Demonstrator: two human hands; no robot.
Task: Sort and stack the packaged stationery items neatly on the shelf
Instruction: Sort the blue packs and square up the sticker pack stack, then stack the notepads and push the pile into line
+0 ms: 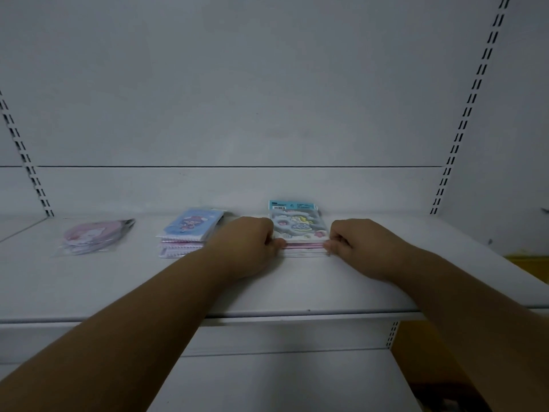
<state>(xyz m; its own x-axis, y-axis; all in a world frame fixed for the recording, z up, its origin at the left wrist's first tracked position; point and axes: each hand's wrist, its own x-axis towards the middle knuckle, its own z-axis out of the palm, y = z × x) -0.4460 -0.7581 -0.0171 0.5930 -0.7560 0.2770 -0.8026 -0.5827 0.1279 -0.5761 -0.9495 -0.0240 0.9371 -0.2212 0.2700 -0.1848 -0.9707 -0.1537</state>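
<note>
Scene: a person squares up a stack of packaged stationery on a white shelf, both arms reaching in from the front.
Left hand: curled, fingertips pressed to the stack's left front corner; narrow pinch, not wrapped round it.
Right hand: mirrors it at the right front corner, fingers bent tight on the edge.
Stack: sits btwn the two hands, cloud-print pack on top, pink packs under it.
Step, judged: aligning edges. Do it well w/ even pressure from both sides, thumbs low so lower packs slide flush, no lift.
Beyond left hand: blue notebook pile just beside; pink round pack further out, well apart.
Risk: slick wrap, top pack could skate back.
</note>
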